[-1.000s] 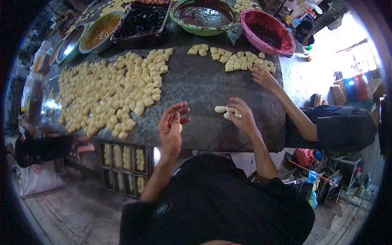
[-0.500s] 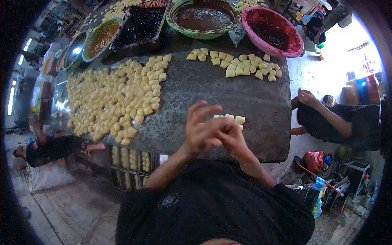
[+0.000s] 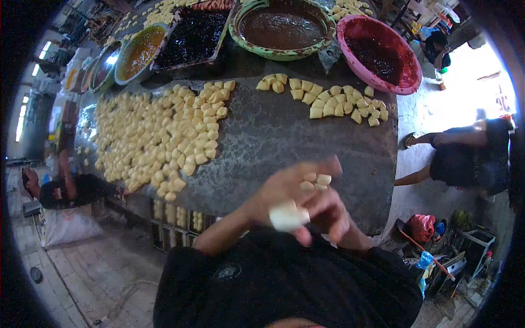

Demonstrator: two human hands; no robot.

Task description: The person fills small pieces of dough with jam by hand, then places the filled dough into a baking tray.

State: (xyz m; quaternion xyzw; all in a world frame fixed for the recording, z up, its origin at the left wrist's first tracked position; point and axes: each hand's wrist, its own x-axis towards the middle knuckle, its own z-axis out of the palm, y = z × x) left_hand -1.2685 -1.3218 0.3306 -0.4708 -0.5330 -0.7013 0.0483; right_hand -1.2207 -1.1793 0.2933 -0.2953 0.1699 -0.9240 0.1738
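My left hand, smeared by motion, reaches over the near edge of the table with its fingers stretched to the right. A pale dough piece sits against its palm, by the thumb. Close beside it is my right hand, blurred, with fingers partly curled. A small pale patch shows under the right fingers, too little to name. Just beyond the hands, several small dough pieces lie on the dark tabletop, partly hidden by the left fingers.
Many dough pieces cover the table's left side; a smaller group lies at the far right. Behind stand a green basin of brown paste, a pink basin, a dark-filled tray and an orange-filled bowl. People are on both sides.
My hands have come apart a little and moved lower and right; a dough piece now shows at the left palm. The person at right has shifted, and the view has tilted slightly.
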